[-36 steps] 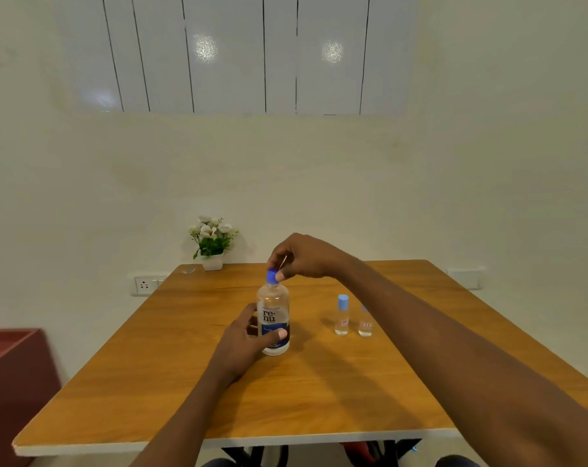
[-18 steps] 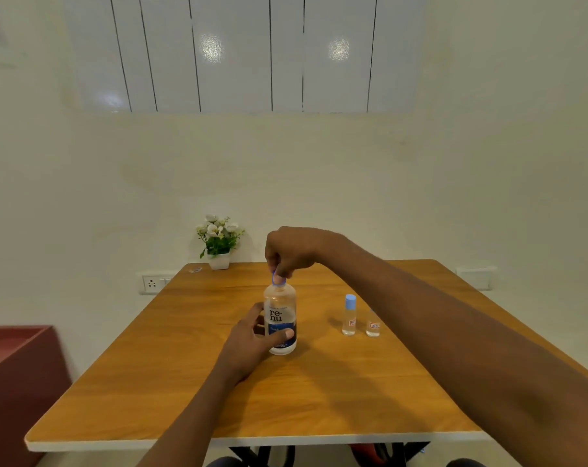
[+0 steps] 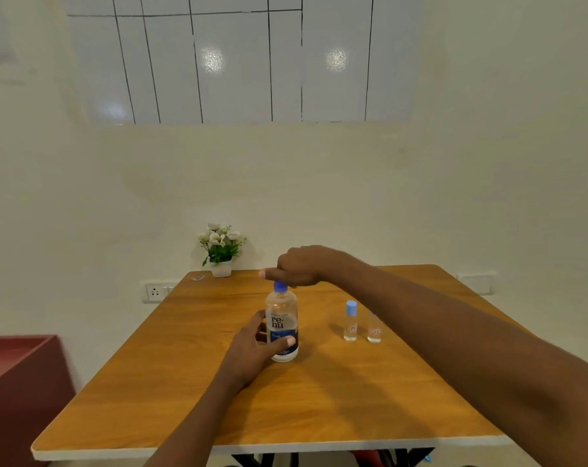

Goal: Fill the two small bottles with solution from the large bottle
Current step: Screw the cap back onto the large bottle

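The large clear bottle [image 3: 281, 326] with a blue label and blue cap [image 3: 280, 286] stands upright near the middle of the wooden table [image 3: 319, 399]. My left hand [image 3: 252, 348] grips its lower body, thumb across the label. My right hand [image 3: 299, 267] is directly over the cap, with curled fingers closed on its top and far side and the thumb sticking out to the left. Two small clear bottles stand to the right. One bottle [image 3: 350, 321] has a light blue cap. My right forearm hides the top of the other bottle [image 3: 374, 330].
A white pot of flowers [image 3: 221, 252] stands at the table's far left corner, with a small scrap [image 3: 197, 278] beside it. A wall socket [image 3: 155, 291] is behind. A dark red cabinet [image 3: 19, 382] stands left of the table.
My right hand has turned on the cap: from a fingertip pinch it has rolled over the top, and the thumb now points left. My left hand keeps its hold on the bottle.
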